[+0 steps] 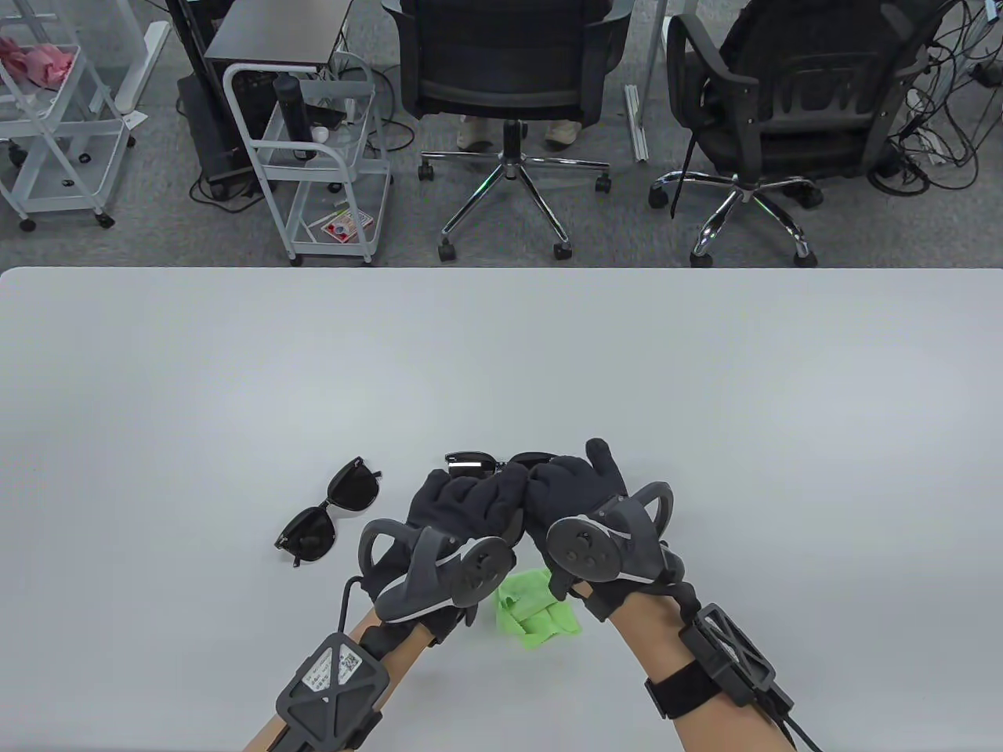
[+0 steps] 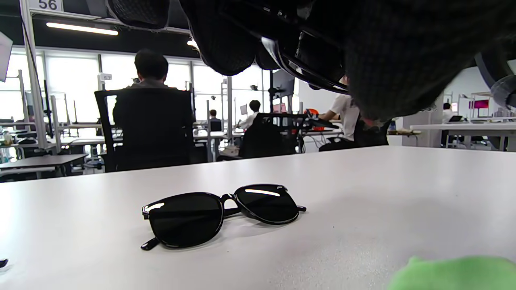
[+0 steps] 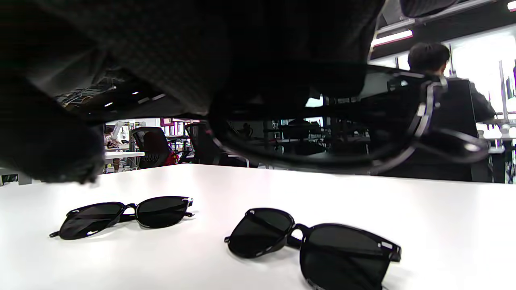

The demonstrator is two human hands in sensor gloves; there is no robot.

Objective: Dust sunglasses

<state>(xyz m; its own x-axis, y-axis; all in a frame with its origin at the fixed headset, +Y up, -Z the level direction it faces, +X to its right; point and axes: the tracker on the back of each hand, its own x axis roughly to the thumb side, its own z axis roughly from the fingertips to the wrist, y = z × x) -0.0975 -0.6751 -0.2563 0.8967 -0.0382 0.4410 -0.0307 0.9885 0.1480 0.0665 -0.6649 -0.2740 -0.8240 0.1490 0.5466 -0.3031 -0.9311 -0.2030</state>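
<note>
Three pairs of sunglasses: one (image 1: pixel 479 463) gripped between both hands, left hand (image 1: pixel 462 505) and right hand (image 1: pixel 576 493), two (image 3: pixel 125 215) (image 3: pixel 318 245) flat on the table (image 1: pixel 501 352), one green cloth (image 1: pixel 537 611).

In the left wrist view, the number "56" stands in dark figures on a white sign (image 2: pixel 45 5) fixed at the top of a pale upright post in the upper left corner. In the table view, a white label with a square code (image 1: pixel 333 668) sits on the black bracket strapped to the left forearm, but its print is too small to read. Nothing else is legible.
</note>
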